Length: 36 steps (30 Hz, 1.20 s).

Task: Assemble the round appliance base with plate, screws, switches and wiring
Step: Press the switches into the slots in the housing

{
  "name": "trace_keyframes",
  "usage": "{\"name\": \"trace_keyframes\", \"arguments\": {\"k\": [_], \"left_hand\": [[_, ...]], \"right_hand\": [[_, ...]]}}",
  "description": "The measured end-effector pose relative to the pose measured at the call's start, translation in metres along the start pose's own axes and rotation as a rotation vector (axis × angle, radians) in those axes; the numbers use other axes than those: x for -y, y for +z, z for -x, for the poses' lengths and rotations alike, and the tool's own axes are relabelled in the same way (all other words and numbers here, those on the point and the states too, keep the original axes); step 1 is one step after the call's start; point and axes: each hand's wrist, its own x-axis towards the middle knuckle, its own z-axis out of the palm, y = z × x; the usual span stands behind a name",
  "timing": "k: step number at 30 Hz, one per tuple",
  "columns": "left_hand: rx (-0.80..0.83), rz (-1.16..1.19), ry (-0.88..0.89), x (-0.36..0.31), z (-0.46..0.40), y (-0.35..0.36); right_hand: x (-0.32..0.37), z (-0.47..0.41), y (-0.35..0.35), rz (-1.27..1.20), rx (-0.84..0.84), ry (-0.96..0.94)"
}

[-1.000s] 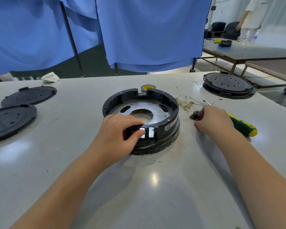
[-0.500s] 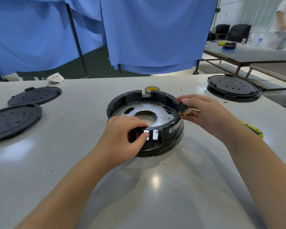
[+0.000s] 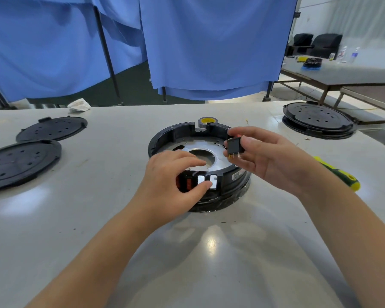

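The round black appliance base (image 3: pixel 178 132) sits mid-table with a silver metal plate (image 3: pixel 220 161) inside it. Its near wall carries a red switch (image 3: pixel 188 183) and white switches (image 3: pixel 213 181). My left hand (image 3: pixel 171 176) grips that near wall, fingers over the rim and thumb by the white switches. My right hand (image 3: pixel 262 156) pinches a small black switch (image 3: pixel 235 146) with brass pins pointing down, held just above the base's right side.
Two black round covers (image 3: pixel 20 161) lie at the left. Another stacked round base (image 3: pixel 318 118) stands at the far right. A green-and-yellow screwdriver (image 3: pixel 340 174) lies right of my right arm. A tape roll (image 3: pixel 207 121) sits behind the base. The table's far edge lies behind it.
My right hand has left the parts by the screwdriver and carried a black switch over the base's right side. My left hand has stayed on the near wall.
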Motion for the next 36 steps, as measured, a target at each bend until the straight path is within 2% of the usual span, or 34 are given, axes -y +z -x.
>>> {"name": "trace_keyframes", "arguments": {"k": [7, 10, 16, 22, 31, 34, 36], "left_hand": [[-0.233, 0.015, 0.126, -0.015, 0.0, -0.003], [-0.241, 0.054, 0.164, -0.02, 0.001, 0.0], [-0.075, 0.428, -0.22, -0.014, -0.004, -0.009], [0.015, 0.602, -0.31, -0.006, -0.007, -0.017], [0.053, 0.511, -0.296, -0.006, -0.006, -0.014], [0.093, 0.24, -0.22, -0.001, -0.006, -0.016], [0.183, 0.064, -0.197, 0.005, -0.005, -0.019]], "right_hand": [[-0.013, 0.0, 0.017, 0.088, 0.076, -0.043], [-0.018, 0.0, 0.023, 0.167, 0.067, -0.053], [-0.017, 0.005, 0.031, 0.351, 0.022, -0.151], [-0.014, 0.01, 0.039, 0.595, 0.064, -0.302], [-0.018, 0.009, 0.04, 0.771, -0.067, -0.4], [-0.021, 0.009, 0.041, 0.97, -0.121, -0.454], [-0.022, 0.008, 0.039, 0.996, -0.117, -0.434]]}}
